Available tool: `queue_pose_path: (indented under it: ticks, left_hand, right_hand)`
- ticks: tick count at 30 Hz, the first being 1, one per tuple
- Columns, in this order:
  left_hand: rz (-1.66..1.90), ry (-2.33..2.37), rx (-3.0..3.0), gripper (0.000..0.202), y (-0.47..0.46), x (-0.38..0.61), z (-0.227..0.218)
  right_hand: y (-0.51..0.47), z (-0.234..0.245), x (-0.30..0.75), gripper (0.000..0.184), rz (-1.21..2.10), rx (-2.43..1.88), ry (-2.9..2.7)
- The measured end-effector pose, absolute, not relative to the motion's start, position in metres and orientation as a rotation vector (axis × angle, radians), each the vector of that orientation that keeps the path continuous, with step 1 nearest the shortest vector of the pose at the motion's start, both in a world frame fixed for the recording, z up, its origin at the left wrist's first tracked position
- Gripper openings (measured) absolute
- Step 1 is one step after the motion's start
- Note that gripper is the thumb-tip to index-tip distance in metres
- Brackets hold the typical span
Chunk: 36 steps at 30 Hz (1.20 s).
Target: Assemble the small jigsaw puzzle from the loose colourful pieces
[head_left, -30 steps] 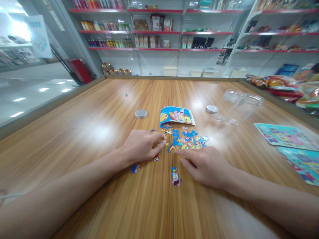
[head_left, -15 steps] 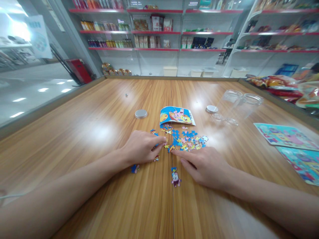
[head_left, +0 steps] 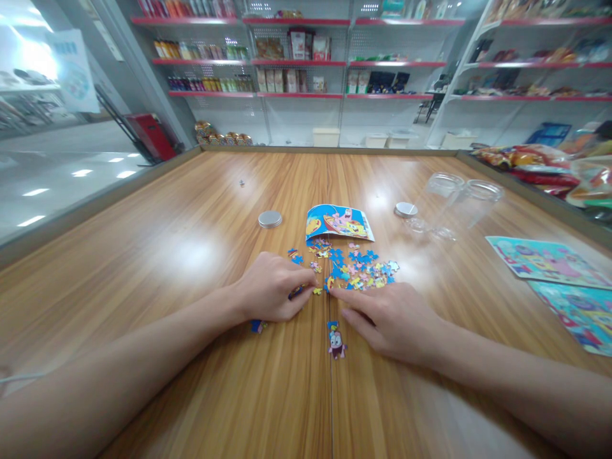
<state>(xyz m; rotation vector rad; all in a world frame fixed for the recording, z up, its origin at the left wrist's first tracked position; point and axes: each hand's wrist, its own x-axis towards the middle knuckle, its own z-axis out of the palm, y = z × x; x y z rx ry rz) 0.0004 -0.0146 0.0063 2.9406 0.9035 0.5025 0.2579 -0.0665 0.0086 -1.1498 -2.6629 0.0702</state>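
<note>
My left hand (head_left: 275,287) is curled over the table, thumb and index finger drawn together beside a small yellow puzzle piece (head_left: 317,291). What lies between those fingertips, if anything, is too small to make out. Opposite it, my right hand (head_left: 399,315) has its index finger stretched out, the tip at an orange and blue puzzle piece (head_left: 329,283); its thumb is apart. Beyond the hands spreads a pile of loose puzzle pieces (head_left: 366,271). Nearer to me lie a joined bit of puzzle with a pink face (head_left: 336,344) and a dark blue bit (head_left: 258,326), partly behind my left hand.
A curved picture card (head_left: 339,223) stands behind the pile. Metal lids (head_left: 270,219) (head_left: 406,209) lie on either side. Clear jars (head_left: 478,197) are at the right, with printed picture sheets (head_left: 549,260) nearer. Snack bags (head_left: 535,166) sit past the right edge.
My left hand has come slightly nearer to me, uncovering pink and yellow pieces behind its fingertips. My right index finger stays nearly in place, and the orange piece by it now shows more.
</note>
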Motion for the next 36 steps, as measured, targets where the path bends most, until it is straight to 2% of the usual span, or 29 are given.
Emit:
queue_pose_path:
  ticks: [7, 13, 16, 20, 25, 29, 32, 36]
  left_hand:
    - [0.522, 0.681, 2.963, 0.024, -0.015, 0.001, 0.008]
    - [0.696, 0.403, 3.030, 0.019, -0.024, 0.006, 0.011]
    - [0.632, 0.277, 3.015, 0.015, -0.038, 0.015, 0.015]
    - [0.493, 0.178, 3.005, 0.020, -0.051, 0.023, 0.017]
    - [0.381, 0.192, 2.932, 0.021, -0.048, 0.020, 0.017]
    - [0.326, 0.192, 2.873, 0.021, -0.044, 0.016, 0.017]
    - [0.439, 0.253, 2.923, 0.026, -0.040, 0.014, 0.016]
    - [0.658, 0.654, 2.987, 0.036, -0.030, 0.010, 0.012]
  right_hand:
    - [-0.066, 0.009, 0.259, 0.041, 0.020, -1.164, -2.673]
    - [-0.066, 0.010, 0.260, 0.031, 0.100, -1.106, -2.689]
    - [-0.066, 0.009, 0.260, 0.029, 0.107, -1.113, -2.656]
    - [-0.067, 0.008, 0.260, 0.040, 0.076, -1.054, -2.697]
    - [-0.067, 0.008, 0.260, 0.029, 0.136, -1.028, -2.731]
    - [-0.067, 0.008, 0.259, 0.029, 0.107, -1.048, -2.738]
    - [-0.067, 0.009, 0.258, 0.032, 0.071, -1.081, -2.749]
    - [-0.067, 0.010, 0.258, 0.028, 0.120, -1.072, -2.730]
